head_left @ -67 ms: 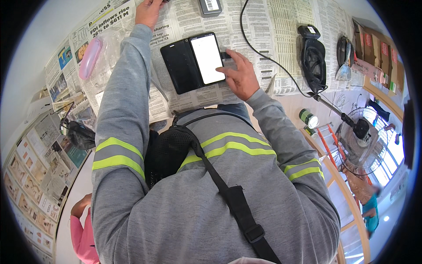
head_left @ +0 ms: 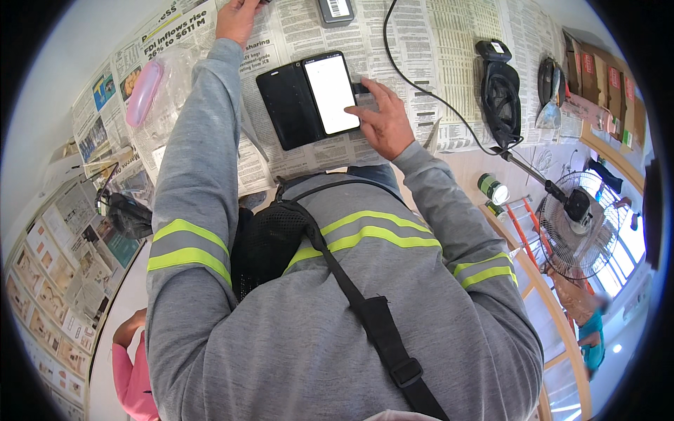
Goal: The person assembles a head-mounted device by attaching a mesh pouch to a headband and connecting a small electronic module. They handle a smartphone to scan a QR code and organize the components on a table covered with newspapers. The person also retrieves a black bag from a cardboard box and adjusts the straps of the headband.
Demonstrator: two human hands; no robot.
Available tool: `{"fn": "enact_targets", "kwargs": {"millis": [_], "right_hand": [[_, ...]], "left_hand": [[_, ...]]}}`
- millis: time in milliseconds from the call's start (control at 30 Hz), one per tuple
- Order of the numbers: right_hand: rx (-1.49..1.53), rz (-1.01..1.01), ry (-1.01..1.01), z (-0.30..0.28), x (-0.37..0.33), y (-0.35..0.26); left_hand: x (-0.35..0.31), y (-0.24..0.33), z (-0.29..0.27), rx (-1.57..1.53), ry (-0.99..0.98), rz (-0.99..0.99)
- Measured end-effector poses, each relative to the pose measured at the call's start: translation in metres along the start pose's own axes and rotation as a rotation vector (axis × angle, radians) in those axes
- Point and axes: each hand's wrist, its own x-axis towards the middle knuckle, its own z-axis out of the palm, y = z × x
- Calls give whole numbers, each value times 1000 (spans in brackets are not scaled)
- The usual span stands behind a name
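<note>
A phone (head_left: pixel 331 93) with a lit white screen lies in an open black folio case (head_left: pixel 284 105) on a table covered with newspaper (head_left: pixel 435 42). My right hand (head_left: pixel 385 123) grips the phone's right edge, thumb on the screen's rim and forefinger over a small dark part beside it. My left hand (head_left: pixel 237 19) reaches far forward to the top of the view, fingers curled on the newspaper; whatever is under them is cut off. My grey sleeves with yellow reflective bands and a black shoulder strap (head_left: pixel 358 295) fill the lower view.
A pink oblong thing in clear plastic (head_left: pixel 144 91) lies at the left. A dark small device (head_left: pixel 335 10), a black cable (head_left: pixel 421 88), a black pouch (head_left: pixel 500 91) and cardboard boxes (head_left: pixel 604 77) lie further right. A floor fan (head_left: pixel 579 224) and a person in pink (head_left: pixel 133 365) are below.
</note>
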Motion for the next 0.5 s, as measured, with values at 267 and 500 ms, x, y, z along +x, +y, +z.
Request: {"fn": "enact_targets", "kwargs": {"millis": [267,500], "right_hand": [[13,103,65,6,8,2],[20,18,-4,0,1,0]], "left_hand": [[2,-2,-1,-1,-4,24],[0,3,1,2,-1,11]]}}
